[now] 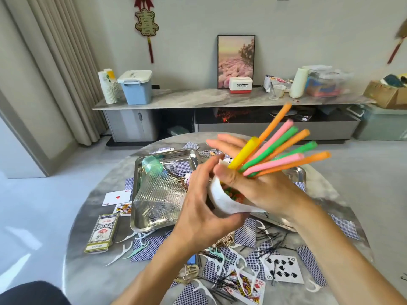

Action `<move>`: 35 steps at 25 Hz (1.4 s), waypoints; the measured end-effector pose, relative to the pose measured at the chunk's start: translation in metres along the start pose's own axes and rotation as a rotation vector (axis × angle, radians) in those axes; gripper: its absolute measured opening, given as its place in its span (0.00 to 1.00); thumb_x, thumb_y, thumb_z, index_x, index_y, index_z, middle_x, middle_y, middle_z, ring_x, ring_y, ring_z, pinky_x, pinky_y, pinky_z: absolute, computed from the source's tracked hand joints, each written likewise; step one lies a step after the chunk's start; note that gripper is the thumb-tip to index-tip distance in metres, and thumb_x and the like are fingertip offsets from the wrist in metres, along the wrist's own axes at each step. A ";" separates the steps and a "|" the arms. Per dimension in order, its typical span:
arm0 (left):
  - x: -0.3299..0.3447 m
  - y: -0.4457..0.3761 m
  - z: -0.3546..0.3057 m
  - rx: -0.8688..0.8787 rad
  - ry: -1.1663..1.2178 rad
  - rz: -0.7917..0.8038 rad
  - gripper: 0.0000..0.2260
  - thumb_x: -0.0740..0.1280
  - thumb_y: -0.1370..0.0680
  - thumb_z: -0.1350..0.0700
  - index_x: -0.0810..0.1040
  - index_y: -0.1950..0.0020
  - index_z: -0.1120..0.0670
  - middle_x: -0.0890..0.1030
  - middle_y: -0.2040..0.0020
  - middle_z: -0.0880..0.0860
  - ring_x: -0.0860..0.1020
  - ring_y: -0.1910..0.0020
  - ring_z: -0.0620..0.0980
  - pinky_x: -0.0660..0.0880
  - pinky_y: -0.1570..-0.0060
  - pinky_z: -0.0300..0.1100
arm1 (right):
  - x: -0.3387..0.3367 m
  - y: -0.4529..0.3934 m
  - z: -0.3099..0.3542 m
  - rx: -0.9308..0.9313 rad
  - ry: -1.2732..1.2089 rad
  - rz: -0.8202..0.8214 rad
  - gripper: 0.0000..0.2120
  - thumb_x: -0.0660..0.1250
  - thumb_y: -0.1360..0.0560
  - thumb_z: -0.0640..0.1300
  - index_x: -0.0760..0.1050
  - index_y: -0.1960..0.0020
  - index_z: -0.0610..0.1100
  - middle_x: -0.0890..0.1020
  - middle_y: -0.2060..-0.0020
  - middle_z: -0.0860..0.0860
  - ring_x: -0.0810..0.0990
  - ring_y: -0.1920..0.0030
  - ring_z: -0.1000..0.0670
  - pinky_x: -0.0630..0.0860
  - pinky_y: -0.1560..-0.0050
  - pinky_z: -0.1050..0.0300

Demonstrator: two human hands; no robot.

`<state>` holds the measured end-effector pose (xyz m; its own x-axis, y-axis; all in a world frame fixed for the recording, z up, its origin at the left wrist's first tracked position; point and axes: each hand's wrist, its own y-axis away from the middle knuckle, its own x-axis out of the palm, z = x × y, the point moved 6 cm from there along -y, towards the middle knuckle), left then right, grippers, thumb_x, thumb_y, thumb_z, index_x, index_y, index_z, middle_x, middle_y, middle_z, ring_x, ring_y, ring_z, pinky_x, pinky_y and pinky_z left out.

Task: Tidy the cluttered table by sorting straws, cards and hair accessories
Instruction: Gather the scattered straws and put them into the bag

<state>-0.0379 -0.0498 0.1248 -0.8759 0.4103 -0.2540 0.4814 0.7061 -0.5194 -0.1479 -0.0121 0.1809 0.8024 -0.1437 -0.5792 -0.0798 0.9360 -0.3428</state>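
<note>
A: What are the hands doing?

B: They are up above the round table point(92, 216). The right hand point(253, 186) is holding a bunch of straws point(284, 150), with its fingers curled around them. The straws are orange, pink, green and yellow, and they are fanning out up and to the right.

A: And the other hand?

B: The left hand point(202, 208) is gripping a white paper wrapper point(222, 199) that is sitting around the bottom ends of the straws. Its thumb is reaching up beside the right hand.

A: What is lying near the steel tray point(141, 219)?

B: Inside the tray a clear ribbed glass point(160, 192) is lying on its side, next to a small green thing. Just left of the tray a card box point(102, 233) is lying flat, and two face-up cards are lying beside it.

A: Where are the other cards?

B: Blue-backed cards point(145, 247) are lying all over the table in front of the tray, nearer the person. A nine of spades point(283, 269) is showing its face there. Black hairpins point(268, 241) and white floss picks point(123, 253) are lying mixed in with them.
</note>
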 end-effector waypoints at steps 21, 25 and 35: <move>-0.007 -0.015 -0.003 -0.006 0.090 -0.020 0.36 0.78 0.37 0.52 0.61 0.35 0.48 0.77 0.48 0.49 0.81 0.55 0.53 0.79 0.57 0.55 | -0.004 0.016 0.039 -0.337 0.472 -0.599 0.13 0.64 0.21 0.53 0.76 0.55 0.42 0.78 0.59 0.51 0.76 0.56 0.47 0.69 0.51 0.50; -0.010 -0.021 -0.003 -0.012 0.106 -0.051 0.37 0.77 0.36 0.49 0.61 0.34 0.51 0.77 0.46 0.51 0.80 0.50 0.53 0.78 0.52 0.51 | -0.002 0.019 0.040 -0.346 0.444 -0.580 0.18 0.59 0.20 0.57 0.74 0.40 0.44 0.78 0.46 0.53 0.76 0.47 0.50 0.67 0.43 0.52; -0.002 -0.047 -0.020 0.076 0.049 -0.062 0.29 0.71 0.30 0.57 0.60 0.33 0.56 0.77 0.47 0.52 0.79 0.52 0.47 0.77 0.51 0.46 | 0.004 0.008 0.032 -0.386 0.680 -0.531 0.09 0.69 0.23 0.44 0.83 0.52 0.39 0.85 0.51 0.48 0.81 0.49 0.42 0.76 0.48 0.42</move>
<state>-0.0577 -0.0720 0.1664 -0.9003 0.3961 -0.1807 0.4209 0.6856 -0.5939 -0.1265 0.0047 0.1998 0.2828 -0.7909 -0.5426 -0.0916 0.5409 -0.8361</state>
